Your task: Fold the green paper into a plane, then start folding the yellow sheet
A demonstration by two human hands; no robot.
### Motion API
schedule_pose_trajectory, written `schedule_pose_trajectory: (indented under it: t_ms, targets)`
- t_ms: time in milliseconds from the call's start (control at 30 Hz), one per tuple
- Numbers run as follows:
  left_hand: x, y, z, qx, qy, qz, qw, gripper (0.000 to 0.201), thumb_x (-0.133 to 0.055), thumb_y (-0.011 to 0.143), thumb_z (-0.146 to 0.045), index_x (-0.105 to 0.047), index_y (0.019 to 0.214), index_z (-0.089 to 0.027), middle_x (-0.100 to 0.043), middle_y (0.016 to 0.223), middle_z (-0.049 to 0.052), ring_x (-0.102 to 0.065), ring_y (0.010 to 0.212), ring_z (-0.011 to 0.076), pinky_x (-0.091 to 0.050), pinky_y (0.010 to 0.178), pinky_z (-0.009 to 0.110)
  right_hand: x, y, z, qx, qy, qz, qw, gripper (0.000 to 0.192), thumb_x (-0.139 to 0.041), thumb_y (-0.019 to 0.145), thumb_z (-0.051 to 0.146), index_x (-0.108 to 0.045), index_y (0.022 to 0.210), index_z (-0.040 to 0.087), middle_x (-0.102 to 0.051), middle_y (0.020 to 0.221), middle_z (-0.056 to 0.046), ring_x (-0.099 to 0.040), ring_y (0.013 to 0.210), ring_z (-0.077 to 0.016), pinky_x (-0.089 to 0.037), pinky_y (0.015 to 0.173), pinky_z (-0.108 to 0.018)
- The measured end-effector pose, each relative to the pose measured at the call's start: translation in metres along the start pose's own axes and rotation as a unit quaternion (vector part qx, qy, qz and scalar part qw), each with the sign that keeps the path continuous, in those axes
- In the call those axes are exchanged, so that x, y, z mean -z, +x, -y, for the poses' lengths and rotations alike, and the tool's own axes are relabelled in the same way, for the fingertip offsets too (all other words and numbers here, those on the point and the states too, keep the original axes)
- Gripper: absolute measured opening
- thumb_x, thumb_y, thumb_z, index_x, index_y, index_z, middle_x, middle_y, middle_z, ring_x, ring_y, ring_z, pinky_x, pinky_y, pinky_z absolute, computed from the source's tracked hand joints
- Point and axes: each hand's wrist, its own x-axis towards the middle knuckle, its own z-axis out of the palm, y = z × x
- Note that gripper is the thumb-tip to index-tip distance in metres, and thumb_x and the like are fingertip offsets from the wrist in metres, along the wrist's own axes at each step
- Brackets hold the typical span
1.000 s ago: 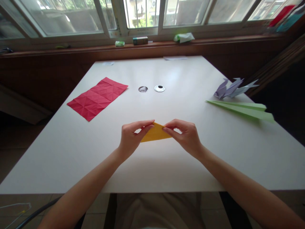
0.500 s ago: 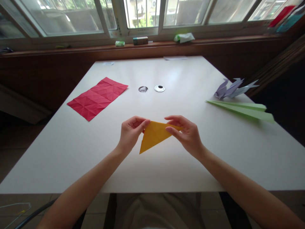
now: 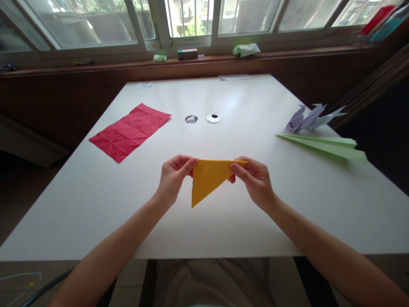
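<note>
Held up over the white table (image 3: 96, 204): a yellow paper triangle (image 3: 207, 177), pinched at its top corners by left hand (image 3: 174, 179) and right hand (image 3: 254, 181), point hanging toward six o'clock. Lying at ten o'clock, a creased red sheet (image 3: 129, 131); at two o'clock, a green paper plane (image 3: 322, 145) beside a purple folded bird (image 3: 308, 118).

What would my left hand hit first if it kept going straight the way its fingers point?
Probably the right hand. The left hand points rightward along the yellow paper triangle it already pinches; the right hand grips the opposite corner.
</note>
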Motion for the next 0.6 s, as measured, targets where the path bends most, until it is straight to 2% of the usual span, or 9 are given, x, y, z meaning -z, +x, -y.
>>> schedule_pose_trajectory:
  t_ms: [100,300,433,600]
  targets:
    - [-0.0001,-0.0007,-0.0008,-0.003,-0.002,0.003,1.000,0.012,-0.070,0.068,-0.028,-0.065,0.066,-0.017,-0.061,0.059,-0.002,-0.054,0.054,0.0054,-0.044,0.049,0.014,0.0001,-0.0004,-0.0002,0.008,-0.003,-0.007,1.000,0.016,-0.056,0.082,0.027,-0.061,0.070,0.019,-0.056,0.057,0.003,-0.054,0.053,-0.0082,-0.043,0.049,-0.021]
    - [-0.0002,0.0000,-0.0007,-0.002,0.001,-0.002,1.000,0.013,-0.071,0.068,-0.029,-0.065,0.066,-0.017,-0.062,0.060,-0.002,-0.054,0.054,0.0059,-0.043,0.050,0.015,0.0029,-0.0017,-0.0033,0.045,-0.011,0.002,0.999,0.036,-0.043,0.089,0.035,-0.057,0.061,0.017,-0.056,0.056,0.001,-0.053,0.053,-0.0097,-0.041,0.053,-0.025]
    - [-0.0004,0.0008,0.0000,0.011,0.003,-0.013,1.000,0.016,-0.071,0.067,-0.030,-0.065,0.066,-0.016,-0.063,0.062,-0.001,-0.054,0.055,0.0061,-0.043,0.051,0.016,0.0052,-0.0023,-0.0045,0.061,-0.007,-0.004,0.998,0.037,-0.043,0.089,0.034,-0.058,0.059,0.017,-0.056,0.054,0.001,-0.052,0.051,-0.0096,-0.040,0.051,-0.025]
    - [0.0002,0.0009,0.0014,0.027,0.005,0.004,1.000,0.016,-0.070,0.068,-0.030,-0.064,0.066,-0.016,-0.062,0.061,-0.002,-0.053,0.056,0.0054,-0.043,0.052,0.015,0.0046,-0.0029,-0.0030,0.049,-0.015,-0.038,0.998,0.037,-0.047,0.087,0.031,-0.060,0.055,0.018,-0.057,0.049,0.002,-0.049,0.045,-0.0083,-0.038,0.045,-0.023]
